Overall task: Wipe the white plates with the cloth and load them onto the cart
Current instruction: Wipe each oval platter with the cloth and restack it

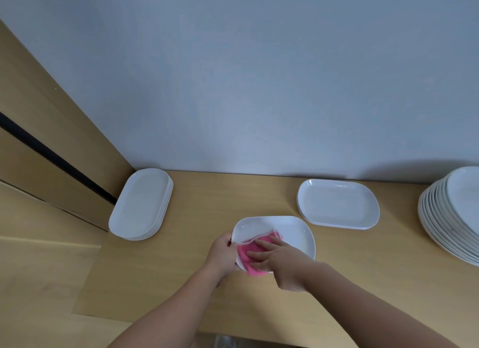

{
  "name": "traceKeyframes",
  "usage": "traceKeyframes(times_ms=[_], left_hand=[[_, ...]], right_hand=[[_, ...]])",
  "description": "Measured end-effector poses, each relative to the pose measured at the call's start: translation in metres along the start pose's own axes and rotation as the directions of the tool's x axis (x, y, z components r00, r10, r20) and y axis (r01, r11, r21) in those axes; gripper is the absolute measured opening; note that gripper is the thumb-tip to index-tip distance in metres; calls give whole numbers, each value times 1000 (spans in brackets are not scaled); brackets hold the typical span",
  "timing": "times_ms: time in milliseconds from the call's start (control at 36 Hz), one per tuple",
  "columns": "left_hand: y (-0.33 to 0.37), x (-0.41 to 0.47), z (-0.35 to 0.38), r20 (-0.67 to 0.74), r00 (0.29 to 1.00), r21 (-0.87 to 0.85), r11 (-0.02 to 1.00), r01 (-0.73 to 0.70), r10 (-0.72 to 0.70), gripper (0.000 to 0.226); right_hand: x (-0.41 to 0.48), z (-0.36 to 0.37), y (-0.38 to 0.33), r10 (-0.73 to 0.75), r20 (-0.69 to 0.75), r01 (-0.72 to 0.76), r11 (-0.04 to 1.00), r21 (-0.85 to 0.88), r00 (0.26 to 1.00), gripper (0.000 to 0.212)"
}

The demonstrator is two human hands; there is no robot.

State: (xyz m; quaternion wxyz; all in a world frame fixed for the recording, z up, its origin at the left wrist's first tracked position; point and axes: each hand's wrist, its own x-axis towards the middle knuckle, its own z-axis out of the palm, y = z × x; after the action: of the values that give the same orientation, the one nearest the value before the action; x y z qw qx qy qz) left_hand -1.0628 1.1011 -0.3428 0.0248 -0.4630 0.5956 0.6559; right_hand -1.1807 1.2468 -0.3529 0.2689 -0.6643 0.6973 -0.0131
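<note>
A white rounded-rectangle plate (293, 235) sits on the wooden table in front of me. My left hand (223, 254) grips its left rim, fingers curled round the edge. A pink cloth (248, 249) lies on the plate's left part. My right hand (280, 259) presses flat on the cloth with straight fingers. No cart is in view.
A short stack of oval white plates (141, 205) lies at the back left by a wooden cabinet side. A rectangular white plate stack (338, 203) sits at the back right. A tall stack of plates (451, 215) stands at the right edge. The grey wall runs behind the table (233, 192).
</note>
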Motion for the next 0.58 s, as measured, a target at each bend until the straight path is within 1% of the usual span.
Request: traceKeyframes(times_ms=[56,111,167,222,278,361,500,583], left_hand=[[-1,1,1,15,1000,-33,999,1,-1,25],[-1,2,2,28,1000,-57,998,9,-8,21],[-2,4,2,41,999,-46,999,15,-13,20],[-3,6,2,42,999,-8,1000,11,-11,22],[-3,9,1,21,1000,71,997,5,-7,27],[-3,9,-1,-13,1000,158,987,6,-4,37],[-6,6,-1,-24,1000,177,984,16,-12,25],[-9,4,-2,-33,999,184,983,19,-13,27]], right_hand=[[-1,-1,-6,47,-89,-43,997,56,995,68],[2,3,-15,132,-162,-110,984,142,978,59],[5,12,-23,234,-140,-208,962,179,962,55],[7,22,-27,290,-94,-273,948,163,952,55],[6,27,-27,300,-76,-286,945,158,951,55],[-1,29,-21,273,-44,-267,957,115,961,54],[-19,29,-4,268,-18,-266,962,68,963,52],[-31,29,6,277,0,-277,960,43,961,51]])
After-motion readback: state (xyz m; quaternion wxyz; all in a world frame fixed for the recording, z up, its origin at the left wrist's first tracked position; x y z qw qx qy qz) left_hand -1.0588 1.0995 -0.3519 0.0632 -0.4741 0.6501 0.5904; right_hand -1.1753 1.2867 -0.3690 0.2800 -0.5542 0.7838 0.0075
